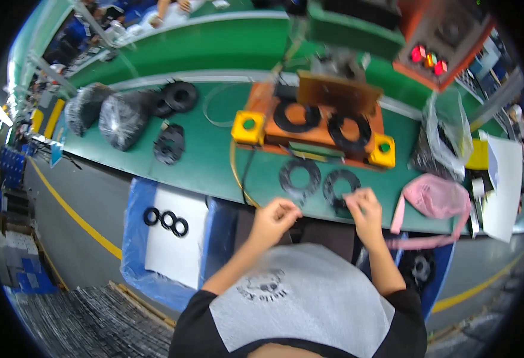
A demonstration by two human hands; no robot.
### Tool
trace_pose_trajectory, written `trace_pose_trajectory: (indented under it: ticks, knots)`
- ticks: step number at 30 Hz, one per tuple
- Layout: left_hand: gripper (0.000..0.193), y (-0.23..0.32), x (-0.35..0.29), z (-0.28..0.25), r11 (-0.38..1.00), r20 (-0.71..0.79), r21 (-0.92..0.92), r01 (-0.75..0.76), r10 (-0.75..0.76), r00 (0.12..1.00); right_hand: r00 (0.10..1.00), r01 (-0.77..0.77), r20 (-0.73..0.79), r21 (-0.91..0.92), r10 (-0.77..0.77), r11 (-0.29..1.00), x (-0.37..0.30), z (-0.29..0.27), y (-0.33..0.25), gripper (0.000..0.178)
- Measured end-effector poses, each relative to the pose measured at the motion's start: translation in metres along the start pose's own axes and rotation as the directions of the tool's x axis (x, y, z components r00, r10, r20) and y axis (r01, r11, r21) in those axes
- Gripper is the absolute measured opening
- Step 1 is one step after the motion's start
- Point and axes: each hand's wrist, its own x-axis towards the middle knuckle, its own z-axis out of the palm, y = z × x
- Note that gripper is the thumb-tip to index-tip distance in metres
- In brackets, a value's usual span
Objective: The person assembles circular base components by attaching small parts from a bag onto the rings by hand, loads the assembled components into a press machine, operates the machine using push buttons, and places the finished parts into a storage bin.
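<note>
Two dark flat rings lie side by side on the near part of the green bench, the left ring (299, 179) and the right ring (340, 186). Just below the left ring, my left hand (274, 221) is closed, thumb and fingertips pinched together; anything between them is too small to make out. My right hand (366, 218) has its fingers drawn together at the near right edge of the right ring, and whatever the fingertips hold cannot be made out. Behind them stands an orange fixture (327, 140) carrying two black rings (349, 131), with a yellow button box at each front corner.
A press with an orange control box (444, 42) and lit buttons rises behind. Black plastic bags (124, 119) and stacked black rings (180, 96) lie left. At right are a clear bag (444, 140) and a pink cloth item (435, 197). A blue-lined box (175, 238) holds black rings below.
</note>
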Motion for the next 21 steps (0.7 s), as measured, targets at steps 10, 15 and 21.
trace_pose_trajectory:
  ticks: [10, 15, 21]
  knots:
    - [0.012, 0.006, 0.023, 0.019, 0.699, 0.000, 0.626, -0.346, 0.444, 0.896, 0.971, 0.044, 0.234, -0.002, -0.042, 0.999, 0.070, -0.029, -0.006, 0.013]
    - [0.012, -0.002, 0.035, 0.034, 0.516, 0.076, 0.756, -0.403, 0.541, 0.838, 0.889, 0.301, 0.365, -0.014, -0.275, 0.954, 0.087, -0.010, 0.008, 0.013]
    - [0.012, -0.016, 0.054, 0.038, 0.407, 0.097, 0.826, -0.390, 0.578, 0.810, 0.806, 0.501, 0.442, -0.157, -0.393, 0.851, 0.093, 0.008, 0.024, 0.012]
